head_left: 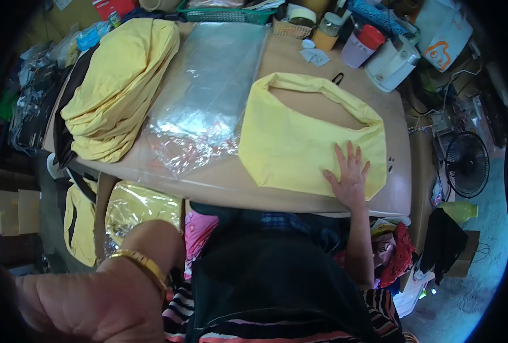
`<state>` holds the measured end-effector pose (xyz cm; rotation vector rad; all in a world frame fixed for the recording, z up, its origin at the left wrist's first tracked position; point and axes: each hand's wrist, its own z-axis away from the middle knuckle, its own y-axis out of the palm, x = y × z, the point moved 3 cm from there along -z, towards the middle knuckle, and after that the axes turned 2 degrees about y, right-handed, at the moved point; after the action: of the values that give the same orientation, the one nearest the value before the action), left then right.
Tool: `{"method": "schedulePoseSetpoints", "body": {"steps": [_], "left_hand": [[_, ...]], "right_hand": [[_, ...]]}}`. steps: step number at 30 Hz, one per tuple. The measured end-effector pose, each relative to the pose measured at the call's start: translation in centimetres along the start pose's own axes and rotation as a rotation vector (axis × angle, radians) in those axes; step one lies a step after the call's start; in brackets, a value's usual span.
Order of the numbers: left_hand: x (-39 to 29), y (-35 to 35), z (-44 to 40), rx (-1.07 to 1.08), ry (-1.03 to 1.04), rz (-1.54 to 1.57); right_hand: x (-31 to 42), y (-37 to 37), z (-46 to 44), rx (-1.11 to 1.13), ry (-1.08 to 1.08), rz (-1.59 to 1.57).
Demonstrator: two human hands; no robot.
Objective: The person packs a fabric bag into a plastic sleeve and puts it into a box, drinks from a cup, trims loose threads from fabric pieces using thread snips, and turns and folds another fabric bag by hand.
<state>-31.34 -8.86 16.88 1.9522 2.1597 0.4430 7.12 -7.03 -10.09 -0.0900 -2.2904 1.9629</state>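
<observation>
A yellow cloth shoulder bag (299, 140) lies flat on the table, its wide strap loop spread toward the back. My right hand (350, 173) rests on the bag's lower right part, fingers spread and palm down. Close to the camera at the lower left is my left hand (94, 306), raised, with a gold band (142, 264) on the wrist. The palm side shows, but its fingers run into the dark edge of the view. Left of the bag lie clear plastic sleeves (208, 86), and beyond them a heap of yellow cloth (122, 91).
Along the back stand a green basket (228, 14), jars, a purple cup (357, 50) with a red one, and a white appliance (392, 63). A black fan (466, 164) is at the right. Below the table's front edge sits a box with plastic-wrapped yellow cloth (145, 206).
</observation>
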Motion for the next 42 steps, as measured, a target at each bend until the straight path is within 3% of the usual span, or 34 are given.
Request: {"method": "schedulePoseSetpoints", "body": {"steps": [2,4,6,7,8,9,11,13,14,16,18,19,21,22,24,25,26,27,28,29,30,31,32,33,37,39,42], "left_hand": [[0.5,0.8,0.9,0.03,-0.107,0.058],[1.4,2.4,3.5,0.19,-0.348,0.118],[3.1,6.2,9.4,0.639,-0.758,0.19],[3.4,8.2,13.7,0.901,-0.889,0.218],[4.0,9.6,18.6,1.136,-0.904,0.195],[4.3,10.1,23.5,1.331,-0.762,-0.023],[5.8,9.9,29.2,1.419,-0.669,-0.336],[7.6,8.6,31.7,1.454,-0.63,-0.45],[8.6,7.7,32.5,1.483,-0.603,-0.574],[8.8,7.2,32.4,1.549,-0.612,-0.573],[8.2,6.5,31.6,1.614,-0.621,-0.573],[8.1,6.2,30.9,1.703,-0.677,-0.579],[9.1,7.2,28.2,1.89,-0.754,-0.589],[10.4,7.9,28.4,1.89,-0.75,-0.589],[13.3,9.1,29.5,0.981,-1.593,0.147],[14.7,9.4,31.3,0.668,-1.802,0.239],[15.9,9.4,33.2,0.677,-1.794,0.24],[17.5,8.9,35.1,0.27,-1.974,0.345],[18.4,8.9,35.2,-0.162,-2.105,0.447],[18.8,8.2,34.9,-0.451,-2.164,0.623],[19.1,7.2,34.3,-0.441,-2.161,0.626],[19.1,6.1,33.7,-0.587,-2.096,0.747],[19.2,5.3,33.5,-0.734,-2.022,0.862],[19.4,4.7,33.8,-0.732,-2.026,0.86],[19.7,3.5,35.9,-0.734,-2.045,0.858],[19.9,3.5,36.1,-0.738,-2.054,0.886],[19.4,4.0,36.1,-0.712,-2.014,0.988]], "right_hand": [[0.3,0.0,0.4,0.014,0.005,-0.031],[0.6,-1.1,0.6,0.053,-0.003,-0.025],[0.1,-2.0,0.0,0.084,-0.019,-0.033],[-0.8,-2.2,-0.5,0.118,-0.018,-0.243],[-1.3,-2.4,-1.1,0.154,-0.019,-0.453],[-0.7,-4.0,-2.0,0.16,0.063,-0.507],[-1.5,-3.3,-2.5,0.05,0.103,-0.397],[-2.4,-1.5,-2.7,-0.058,0.147,-0.288],[-2.7,-0.4,-2.4,-0.199,0.123,-0.13],[-2.7,-0.1,-1.7,-0.338,0.108,0.029],[-2.6,0.5,-1.4,-0.165,0.118,0.094],[-2.5,-1.5,-2.0,-0.18,0.124,0.095],[-2.5,-3.9,-2.9,0.367,0.105,-0.267],[-2.8,-4.0,-4.1,0.364,0.106,-0.269],[-2.7,-3.8,-6.8,0.433,0.283,-1.258],[-2.6,-2.7,-7.7,0.427,0.285,-1.266],[-2.6,-0.5,-8.5,0.449,0.432,-1.654],[-2.7,1.2,-9.2,0.46,0.578,-2.04],[-3.2,2.2,-9.5,0.449,0.568,-2.045],[-4.1,2.9,-9.6,0.289,0.536,-2.298],[-4.9,3.2,-9.5,0.112,0.493,-2.543],[-5.4,3.3,-8.8,0.106,0.493,-2.547],[-6.0,3.3,-7.9,-0.036,0.466,-2.694],[-6.4,3.1,-7.4,-0.186,0.435,-2.834],[-6.8,3.8,-6.9,-0.261,0.523,-2.744],[-6.9,3.6,-7.0,-0.241,0.373,-2.81],[-7.0,3.6,-6.9,-0.283,0.423,-2.793]]}}
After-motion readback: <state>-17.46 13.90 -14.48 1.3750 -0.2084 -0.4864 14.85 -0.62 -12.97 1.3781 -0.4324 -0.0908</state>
